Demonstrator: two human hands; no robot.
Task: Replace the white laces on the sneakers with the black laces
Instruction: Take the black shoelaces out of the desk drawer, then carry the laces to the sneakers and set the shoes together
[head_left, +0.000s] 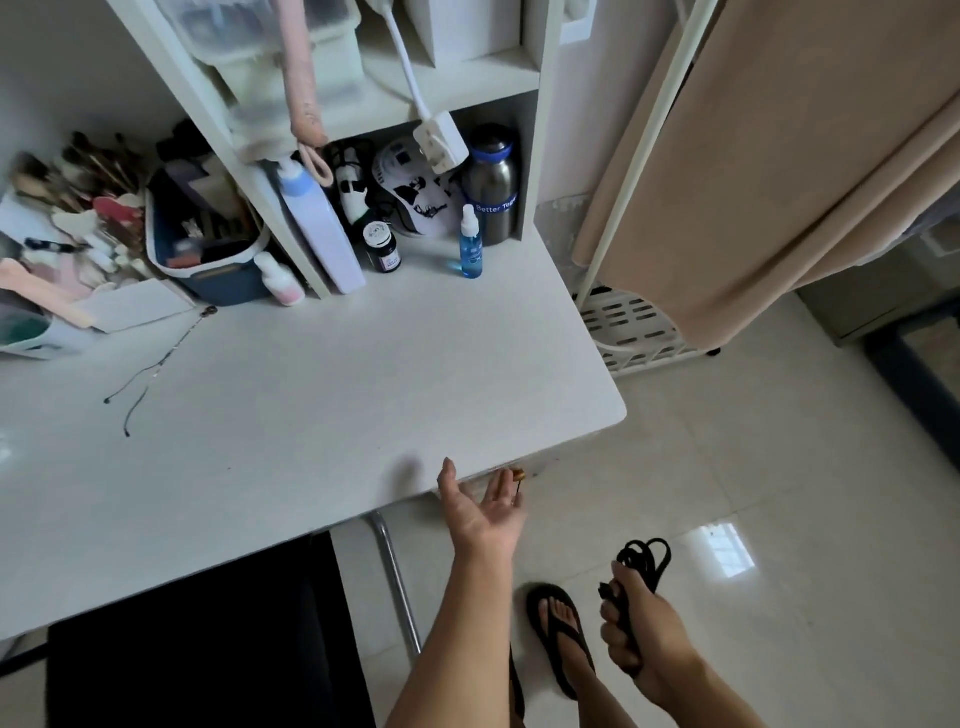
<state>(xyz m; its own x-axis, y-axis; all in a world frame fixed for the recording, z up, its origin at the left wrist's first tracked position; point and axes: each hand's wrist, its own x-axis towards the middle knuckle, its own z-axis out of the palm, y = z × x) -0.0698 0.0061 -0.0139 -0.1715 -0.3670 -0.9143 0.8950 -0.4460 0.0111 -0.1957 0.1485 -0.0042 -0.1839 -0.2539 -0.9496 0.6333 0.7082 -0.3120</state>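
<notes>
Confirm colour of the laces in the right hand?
Black: a looped bundle of laces gripped by the right hand, head view.

The right hand (631, 631) grips bundled black laces (644, 561); the left hand (483, 512) lies spread at the desk's (311, 415) front edge.

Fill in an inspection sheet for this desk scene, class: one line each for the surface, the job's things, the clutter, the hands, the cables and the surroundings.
Surface: white desk, front half bare.
Job's things: black laces bunched in the right hand; no sneakers or white laces seen.
Clutter: blue bin, steel bottle, blue spray bottle and dark jar along the back, under the shelf.
Hands: left hand open at the desk's front edge, by a small brass knob; right hand grips the laces over the floor.
Cables: white plug hangs from the shelf; thin dark cord lies on the desk.
Surroundings: tiled floor, beige curtain, white basket.
</notes>
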